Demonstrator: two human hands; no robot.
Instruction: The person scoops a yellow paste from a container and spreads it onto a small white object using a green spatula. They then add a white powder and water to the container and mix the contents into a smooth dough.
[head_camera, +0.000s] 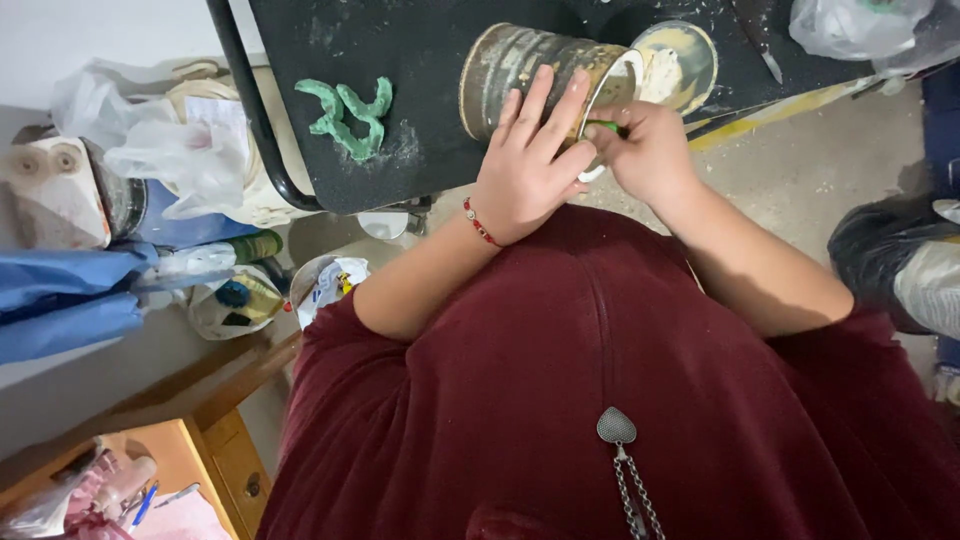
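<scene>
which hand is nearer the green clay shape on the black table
Left. The left hand rests on the tin can, right of the green clay shape. The right hand is farther right, at the can's mouth.

green clay shape (350, 118), round lid (690, 60)

1. I have one tin can (520, 70) lying on its side.
2. One round lid (680, 62) sits beside it.
3. One green clay piece (350, 115).
4. One knife (760, 45).
5. One red bracelet (481, 224) on my wrist.
</scene>
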